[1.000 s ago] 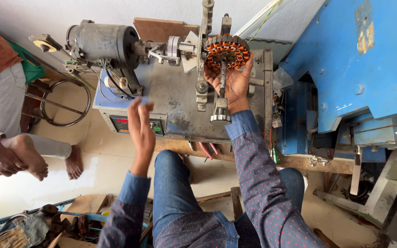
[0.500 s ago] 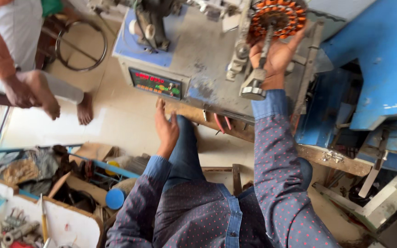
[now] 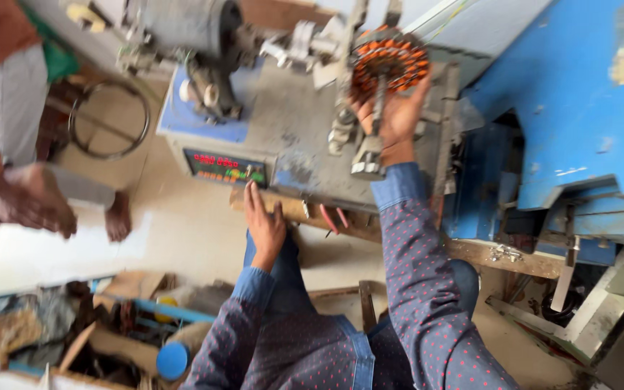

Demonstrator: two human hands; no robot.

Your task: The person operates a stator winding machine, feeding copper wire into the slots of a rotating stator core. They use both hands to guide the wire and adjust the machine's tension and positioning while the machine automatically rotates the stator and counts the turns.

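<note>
Worn metal, copper and rough wood under my hands

I see the stator (image 3: 390,61) wound in shiny copper, the machine top (image 3: 290,130) dull, grimy grey metal, the blue housing (image 3: 572,94) scuffed painted steel, the plank (image 3: 297,209) bare rough wood, my sleeves (image 3: 427,289) soft dotted cloth

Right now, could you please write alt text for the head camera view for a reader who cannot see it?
A seated person's right hand grips a copper-wound stator mounted on a grey winding machine, while the left hand rests open at the machine's front edge, just below its red digital display. Another person's bare feet stand at left; a blue machine fills the right.
</note>
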